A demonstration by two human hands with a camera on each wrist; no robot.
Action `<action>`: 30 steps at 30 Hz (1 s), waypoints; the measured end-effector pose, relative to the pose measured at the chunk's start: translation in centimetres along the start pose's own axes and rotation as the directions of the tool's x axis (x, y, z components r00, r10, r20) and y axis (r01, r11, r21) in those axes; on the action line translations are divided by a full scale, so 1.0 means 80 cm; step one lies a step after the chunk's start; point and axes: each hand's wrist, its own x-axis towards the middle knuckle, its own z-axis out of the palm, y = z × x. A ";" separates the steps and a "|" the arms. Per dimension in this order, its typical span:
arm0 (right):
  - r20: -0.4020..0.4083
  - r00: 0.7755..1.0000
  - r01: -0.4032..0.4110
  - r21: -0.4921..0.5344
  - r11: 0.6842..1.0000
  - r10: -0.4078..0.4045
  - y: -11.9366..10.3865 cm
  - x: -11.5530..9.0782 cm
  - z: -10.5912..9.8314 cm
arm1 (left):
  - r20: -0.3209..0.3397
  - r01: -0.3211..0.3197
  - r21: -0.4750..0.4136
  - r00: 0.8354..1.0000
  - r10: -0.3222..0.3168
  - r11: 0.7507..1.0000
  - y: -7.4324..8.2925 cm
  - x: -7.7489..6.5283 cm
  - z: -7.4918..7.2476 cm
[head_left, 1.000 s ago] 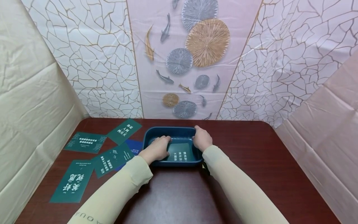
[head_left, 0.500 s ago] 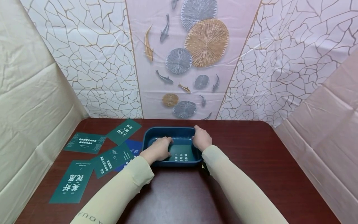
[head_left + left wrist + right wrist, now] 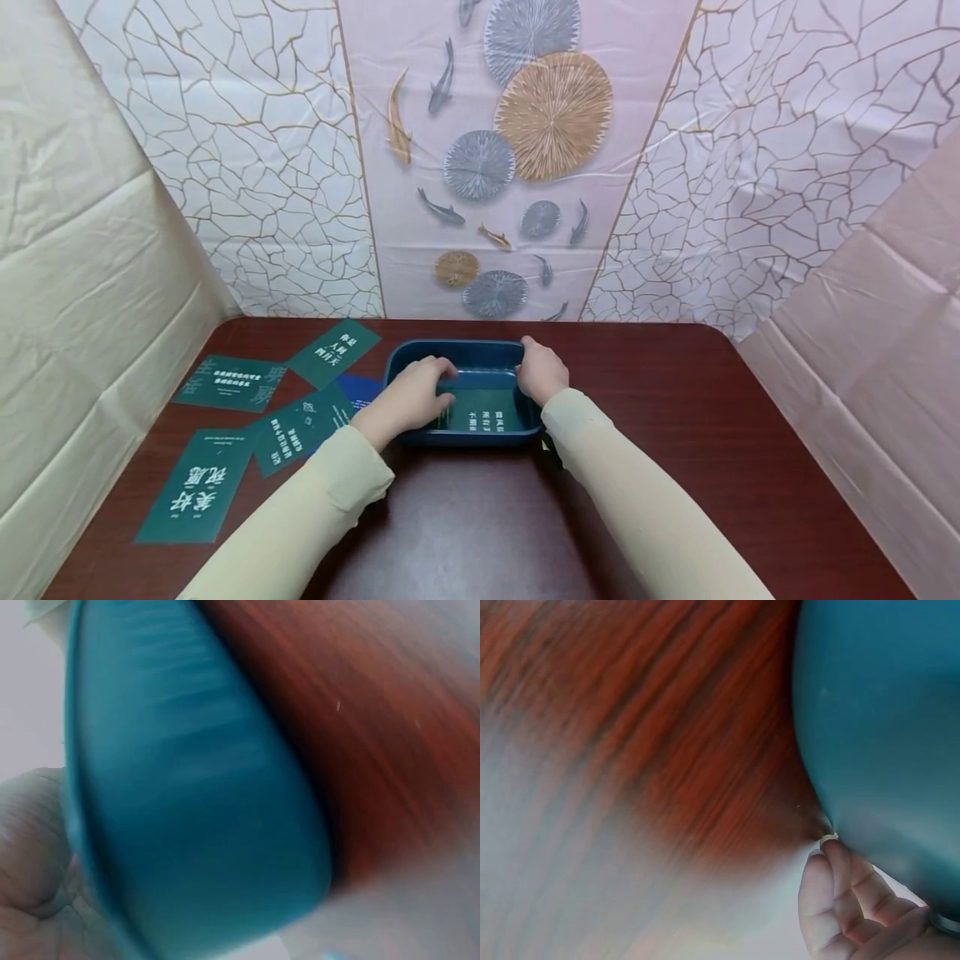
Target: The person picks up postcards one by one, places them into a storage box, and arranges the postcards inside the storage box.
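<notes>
A dark blue rectangular tray [image 3: 480, 356] stands near the middle of the table. In it lies a dark green card [image 3: 489, 408] with white printed characters. My right hand [image 3: 543, 372] grips the tray's right end; in the right wrist view its fingers [image 3: 819, 889] lie against the outer wall. Over the tray's left end is my left hand [image 3: 408, 402], fingers loosely bent, thumb apart from them and no card between. The left wrist view has the tray's outer wall filling its middle, with part of the left palm [image 3: 34, 855] beyond the rim.
Several green cards lie at the left of the brown table [image 3: 675, 433], among them an upper card [image 3: 334, 353] and a lower card [image 3: 197, 487]. A blue card [image 3: 358, 390] is partly covered. Patterned cloth [image 3: 480, 242] hangs behind the table.
My left hand has drawn back leftward and up from the card, its thumb and fingers spreading. More of the card shows in the tray. The right hand has kept its hold.
</notes>
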 end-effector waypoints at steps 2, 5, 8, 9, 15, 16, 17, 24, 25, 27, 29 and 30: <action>0.000 1.000 0.001 0.004 1.000 -0.001 0.001 0.000 -0.001 | -0.047 -0.023 -0.015 0.999 0.022 1.000 -0.004 -0.009 -0.012; -0.005 1.000 -0.005 0.012 1.000 0.005 0.001 -0.001 -0.002 | -0.112 -0.020 -0.007 0.993 0.019 1.000 -0.013 -0.025 -0.032; -0.007 1.000 -0.006 0.019 1.000 0.006 0.000 -0.002 -0.002 | -0.154 0.016 0.005 0.988 -0.015 1.000 -0.027 -0.042 -0.052; -0.006 1.000 -0.003 0.019 1.000 0.003 0.000 -0.001 -0.002 | -0.161 0.034 0.006 0.986 -0.032 0.999 -0.033 -0.047 -0.058; -0.011 1.000 0.006 0.007 1.000 -0.006 -0.001 0.001 0.002 | -0.152 0.158 0.023 0.977 -0.152 0.987 -0.072 -0.076 -0.080; -0.012 1.000 0.007 0.007 1.000 -0.007 -0.001 0.001 0.002 | -0.139 0.183 0.037 0.975 -0.176 0.982 -0.079 -0.079 -0.081; -0.011 1.000 0.007 0.007 1.000 -0.007 0.000 0.001 0.002 | -0.119 0.208 0.056 0.972 -0.200 0.977 -0.087 -0.083 -0.082; -0.014 1.000 0.011 0.007 1.000 -0.011 0.000 0.001 0.002 | 0.025 0.319 0.174 0.944 -0.328 0.932 -0.126 -0.101 -0.083; -0.015 1.000 0.012 0.007 1.000 -0.012 0.000 0.000 0.002 | 0.035 0.322 0.184 0.942 -0.333 0.929 -0.131 -0.103 -0.083; -0.017 1.000 0.010 0.008 1.000 -0.010 -0.001 0.001 0.002 | 0.046 0.328 0.198 0.938 -0.343 0.924 -0.138 -0.107 -0.084; -0.017 1.000 0.010 0.012 1.000 -0.010 -0.001 0.001 0.002 | 0.055 0.339 0.214 0.932 -0.358 0.916 -0.144 -0.111 -0.086; -0.017 1.000 0.009 0.012 1.000 -0.008 -0.001 0.001 0.002 | 0.061 0.348 0.219 0.928 -0.369 0.912 -0.146 -0.113 -0.088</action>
